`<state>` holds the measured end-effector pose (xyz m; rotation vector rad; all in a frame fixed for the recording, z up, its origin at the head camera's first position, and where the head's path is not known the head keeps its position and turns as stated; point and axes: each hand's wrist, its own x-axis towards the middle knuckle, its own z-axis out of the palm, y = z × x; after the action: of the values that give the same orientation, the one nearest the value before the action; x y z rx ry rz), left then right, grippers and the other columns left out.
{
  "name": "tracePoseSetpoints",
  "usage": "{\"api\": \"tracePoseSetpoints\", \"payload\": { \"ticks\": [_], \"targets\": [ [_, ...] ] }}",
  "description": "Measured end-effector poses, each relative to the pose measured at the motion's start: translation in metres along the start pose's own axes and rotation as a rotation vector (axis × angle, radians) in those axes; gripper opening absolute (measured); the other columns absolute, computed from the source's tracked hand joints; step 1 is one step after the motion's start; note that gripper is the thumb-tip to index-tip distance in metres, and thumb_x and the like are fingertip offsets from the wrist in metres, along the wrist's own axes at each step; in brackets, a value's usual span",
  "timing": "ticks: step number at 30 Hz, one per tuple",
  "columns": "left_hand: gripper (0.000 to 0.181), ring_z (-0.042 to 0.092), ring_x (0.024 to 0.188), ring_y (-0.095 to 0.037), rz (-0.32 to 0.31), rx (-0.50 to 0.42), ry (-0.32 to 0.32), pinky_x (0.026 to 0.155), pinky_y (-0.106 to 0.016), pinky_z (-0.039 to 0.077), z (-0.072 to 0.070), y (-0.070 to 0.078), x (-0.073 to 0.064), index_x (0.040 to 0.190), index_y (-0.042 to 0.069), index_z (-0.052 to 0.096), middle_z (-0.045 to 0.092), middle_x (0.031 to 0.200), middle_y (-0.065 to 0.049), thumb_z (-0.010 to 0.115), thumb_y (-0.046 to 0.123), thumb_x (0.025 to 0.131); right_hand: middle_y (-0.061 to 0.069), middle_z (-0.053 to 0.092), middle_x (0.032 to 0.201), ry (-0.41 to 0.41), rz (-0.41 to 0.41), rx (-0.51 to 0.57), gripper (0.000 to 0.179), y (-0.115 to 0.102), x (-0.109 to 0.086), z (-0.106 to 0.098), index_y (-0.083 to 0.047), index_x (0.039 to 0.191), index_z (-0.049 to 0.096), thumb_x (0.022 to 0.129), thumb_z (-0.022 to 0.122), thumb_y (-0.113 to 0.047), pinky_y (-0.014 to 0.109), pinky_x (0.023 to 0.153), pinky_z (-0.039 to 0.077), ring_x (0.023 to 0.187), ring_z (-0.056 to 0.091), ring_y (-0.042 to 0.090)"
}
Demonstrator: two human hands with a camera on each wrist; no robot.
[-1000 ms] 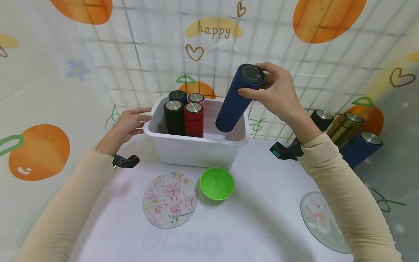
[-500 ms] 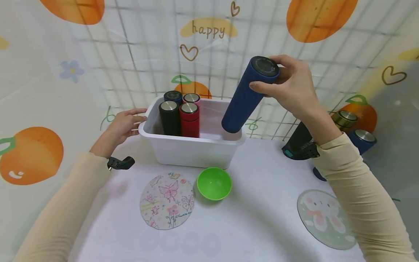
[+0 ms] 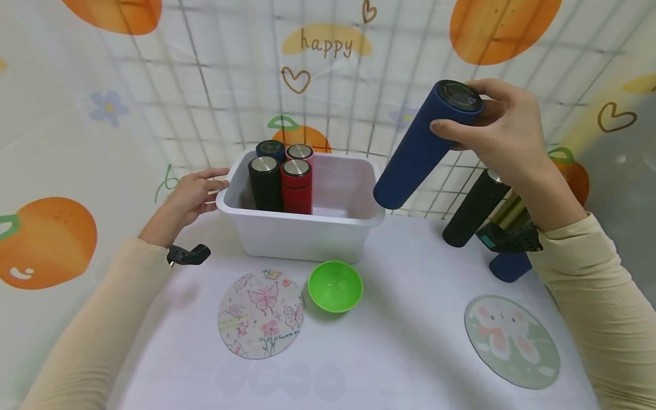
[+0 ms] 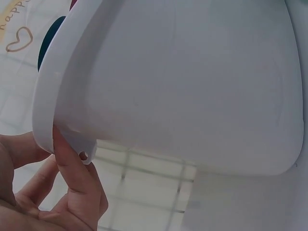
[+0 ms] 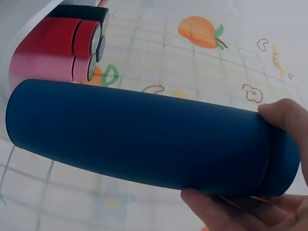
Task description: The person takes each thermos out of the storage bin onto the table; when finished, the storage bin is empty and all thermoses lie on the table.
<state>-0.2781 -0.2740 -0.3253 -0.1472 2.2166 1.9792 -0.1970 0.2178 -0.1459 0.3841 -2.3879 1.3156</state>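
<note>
My right hand [image 3: 512, 128] grips a dark blue thermos bottle [image 3: 425, 148] near its black-topped lid. The bottle tilts in the air by the right end of a white plastic bin [image 3: 297, 233], its base lower left. In the right wrist view, fingers and thumb lie on both sides of the blue bottle [image 5: 144, 137]. At the bin's left end my left hand [image 3: 189, 196] holds the rim, pinched between thumb and fingers in the left wrist view. Inside the bin's left half stand a black bottle [image 3: 266, 185], a red bottle [image 3: 297, 191], a pink one [image 3: 302, 151] and another blue one [image 3: 270, 149].
A green bowl [image 3: 335, 287] sits before the bin, beside a round butterfly mat [image 3: 261, 316]. On the right, a black bottle [image 3: 474, 210], a gold bottle [image 3: 512, 213] and a blue bottle [image 3: 509, 266] stand behind a rabbit mat [image 3: 512, 341]. A wire grid backs the table.
My right hand has carried the blue thermos bottle up and to the right, from over the bin's interior to its right end. The left hand stays at the rim.
</note>
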Motion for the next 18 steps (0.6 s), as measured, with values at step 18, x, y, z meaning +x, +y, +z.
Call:
{"api": "tracePoseSetpoints", "payload": {
  "ticks": [18],
  "targets": [
    [0.055, 0.064, 0.09, -0.011, -0.02, 0.048, -0.015, 0.073, -0.023, 0.054, 0.001, 0.0, 0.0, 0.154, 0.014, 0.04, 0.05, 0.133, -0.007, 0.059, 0.019, 0.102, -0.013, 0.071, 0.084, 0.035, 0.149, -0.105, 0.056, 0.032, -0.026, -0.051, -0.015, 0.128, 0.062, 0.079, 0.087, -0.022, 0.019, 0.05, 0.05, 0.064, 0.07, 0.006]
  ]
}}
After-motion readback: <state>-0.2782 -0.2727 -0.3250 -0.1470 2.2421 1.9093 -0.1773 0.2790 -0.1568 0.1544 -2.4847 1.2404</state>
